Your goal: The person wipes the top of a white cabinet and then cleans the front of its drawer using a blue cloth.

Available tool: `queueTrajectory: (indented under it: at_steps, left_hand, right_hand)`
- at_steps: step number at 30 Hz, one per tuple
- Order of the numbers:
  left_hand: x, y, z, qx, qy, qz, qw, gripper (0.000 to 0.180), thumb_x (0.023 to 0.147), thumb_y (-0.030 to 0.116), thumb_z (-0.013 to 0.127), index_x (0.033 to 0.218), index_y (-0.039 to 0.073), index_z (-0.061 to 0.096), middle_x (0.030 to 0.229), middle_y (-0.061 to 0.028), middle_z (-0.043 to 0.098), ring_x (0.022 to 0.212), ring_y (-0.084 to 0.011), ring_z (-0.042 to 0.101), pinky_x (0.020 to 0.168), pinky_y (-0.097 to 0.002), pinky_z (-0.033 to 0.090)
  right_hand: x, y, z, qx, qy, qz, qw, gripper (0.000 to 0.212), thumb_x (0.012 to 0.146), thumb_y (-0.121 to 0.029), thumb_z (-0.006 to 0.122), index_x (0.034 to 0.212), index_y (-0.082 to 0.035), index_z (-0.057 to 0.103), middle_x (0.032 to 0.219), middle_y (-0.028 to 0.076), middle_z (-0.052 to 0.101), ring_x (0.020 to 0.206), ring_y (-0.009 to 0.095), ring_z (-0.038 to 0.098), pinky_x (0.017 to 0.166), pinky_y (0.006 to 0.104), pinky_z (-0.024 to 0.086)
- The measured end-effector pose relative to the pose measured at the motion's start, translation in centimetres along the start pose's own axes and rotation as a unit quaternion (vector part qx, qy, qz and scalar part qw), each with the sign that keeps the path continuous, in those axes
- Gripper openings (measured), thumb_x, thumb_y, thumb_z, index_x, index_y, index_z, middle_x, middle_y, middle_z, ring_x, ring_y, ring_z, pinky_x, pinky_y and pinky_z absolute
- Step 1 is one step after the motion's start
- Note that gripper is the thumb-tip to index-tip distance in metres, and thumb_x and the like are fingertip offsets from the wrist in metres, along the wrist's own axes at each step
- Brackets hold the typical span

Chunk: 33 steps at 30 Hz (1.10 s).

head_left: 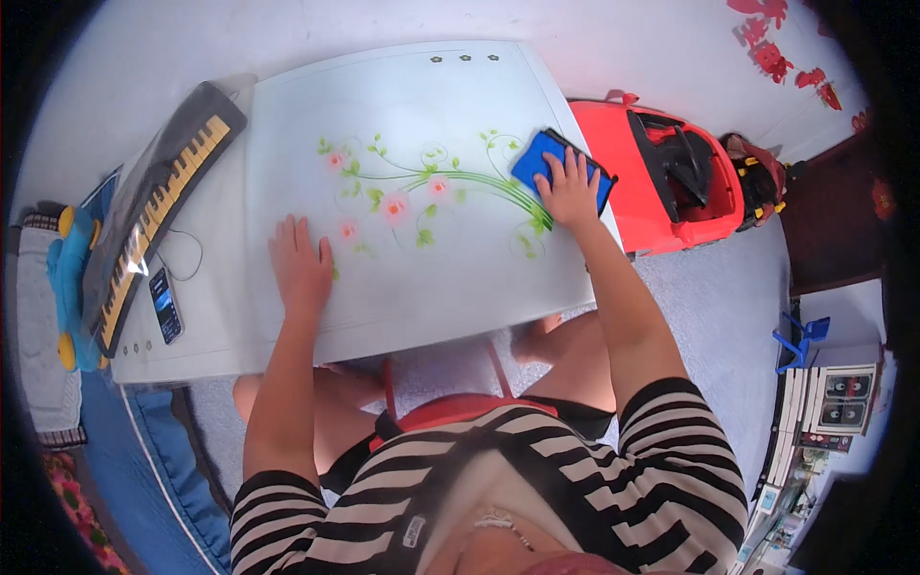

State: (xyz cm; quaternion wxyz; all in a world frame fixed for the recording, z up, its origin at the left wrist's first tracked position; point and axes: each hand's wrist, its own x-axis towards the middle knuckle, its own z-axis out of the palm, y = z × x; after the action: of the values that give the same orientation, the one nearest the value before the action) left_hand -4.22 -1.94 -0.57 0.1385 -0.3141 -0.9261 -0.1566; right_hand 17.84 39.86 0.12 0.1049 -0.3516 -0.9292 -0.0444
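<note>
My left hand (300, 265) lies flat on the white tabletop (383, 297), left of the printed flowers, fingers stretched out and holding nothing. At the table's right edge, my right hand (572, 195) rests with spread fingers on top of a flat blue item with a black border (533, 165), which looks like a zip pouch. Part of it is hidden under the hand, and no fingers are seen wrapped around it. Pink flowers and green vines (460, 176) are printed across the table's middle.
A black keyboard (172, 206) under a clear cover lies along the left side, with a phone (166, 306) and a thin cable near it. Beyond the right edge stands a red toy car (628, 182). A small blue chair (801, 342) is farther right; a bed (144, 450) is at left.
</note>
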Motion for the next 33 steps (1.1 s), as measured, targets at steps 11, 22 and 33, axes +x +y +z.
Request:
queueTrajectory:
  at_steps: [11, 22, 33]
  left_hand:
    - [-0.4, 0.4, -1.1, 0.011, -0.030, 0.011, 0.999, 0.053, 0.097, 0.022, 0.057, 0.143, -0.001, 0.044, 0.152, -0.0229, 0.040, 0.143, -0.0416, 0.034, 0.120, -0.0577, 0.023]
    - [-0.5, 0.5, -0.9, 0.005, -0.018, 0.006, 1.000, 0.054, 0.095, 0.022, 0.058, 0.141, -0.002, 0.045, 0.152, -0.0221, 0.040, 0.145, -0.0399, 0.032, 0.120, -0.0566, 0.021]
    - [-0.3, -0.3, 0.8, -0.002, 0.007, 0.004, 1.000, 0.054, 0.098, 0.030, 0.056, 0.142, 0.000, 0.047, 0.153, -0.0194, 0.041, 0.146, -0.0354, 0.032, 0.123, -0.0526, 0.019]
  right_hand:
    - [20.4, -3.4, 3.5, -0.002, -0.071, 0.033, 0.997, 0.066, 0.101, -0.064, 0.031, 0.160, -0.036, 0.026, 0.168, 0.013, 0.019, 0.155, 0.038, 0.014, 0.121, 0.0651, 0.009]
    - [16.4, -7.8, 2.8, -0.008, -0.043, -0.025, 0.999, 0.064, 0.102, -0.058, 0.032, 0.159, -0.031, 0.032, 0.167, 0.013, 0.023, 0.154, 0.038, 0.017, 0.121, 0.0653, 0.008]
    - [-4.6, -12.1, -3.3, 0.084, -0.043, -0.193, 0.977, 0.061, 0.098, -0.048, 0.053, 0.153, -0.023, 0.043, 0.164, 0.019, 0.027, 0.154, 0.040, 0.017, 0.121, 0.0642, 0.008]
